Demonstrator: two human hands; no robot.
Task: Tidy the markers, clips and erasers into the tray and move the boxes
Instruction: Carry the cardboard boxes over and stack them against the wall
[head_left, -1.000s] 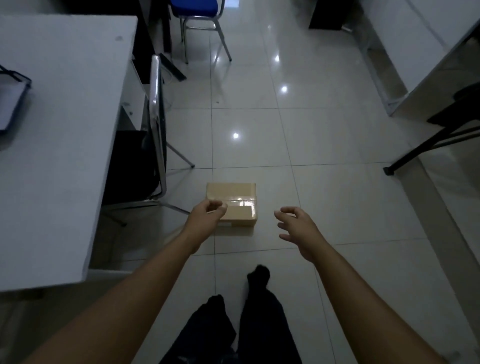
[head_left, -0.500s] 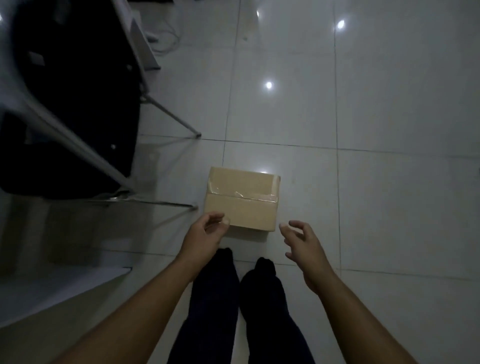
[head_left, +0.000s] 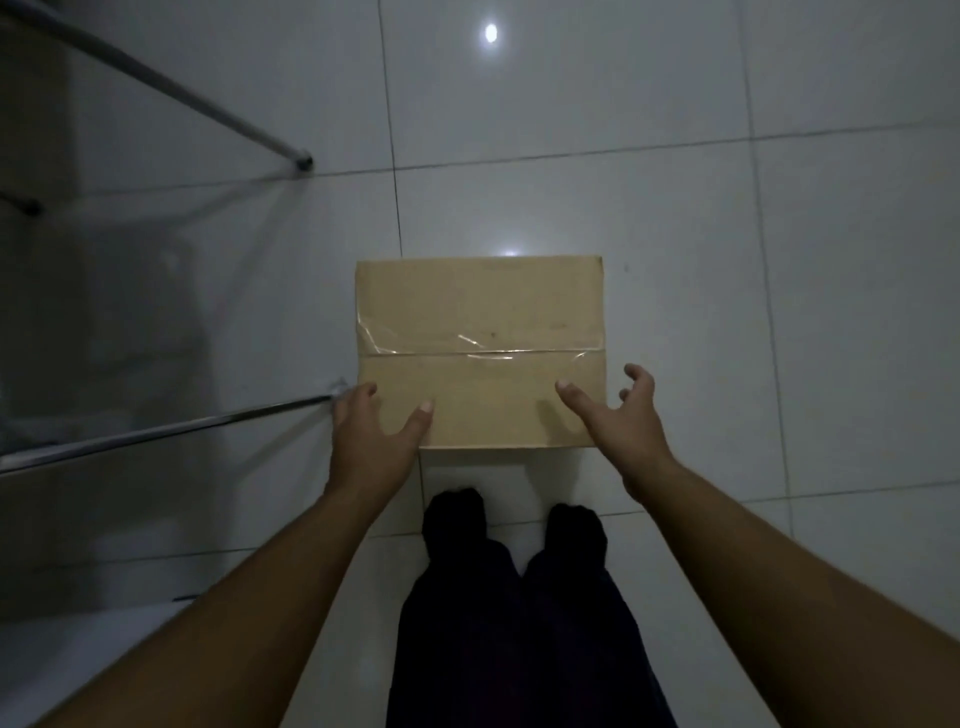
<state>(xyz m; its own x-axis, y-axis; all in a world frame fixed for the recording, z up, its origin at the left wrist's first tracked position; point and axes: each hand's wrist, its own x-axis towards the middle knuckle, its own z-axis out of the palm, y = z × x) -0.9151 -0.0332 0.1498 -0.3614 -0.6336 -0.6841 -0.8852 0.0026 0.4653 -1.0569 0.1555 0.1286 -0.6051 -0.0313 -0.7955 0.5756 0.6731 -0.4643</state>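
The taped cardboard box (head_left: 480, 332) lies flat on the tiled floor (head_left: 675, 208), with the left hand (head_left: 371, 441) spread wide at its near left corner and the right hand (head_left: 621, 431) splayed at its near right corner, neither hand gripping it.

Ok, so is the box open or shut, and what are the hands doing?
Box: shut, taped, flat on the floor.
Tape: stuck across the top, wrinkled.
Left hand: open, thumb over the box's near left corner.
Right hand: open, fingers spread at the near right corner.
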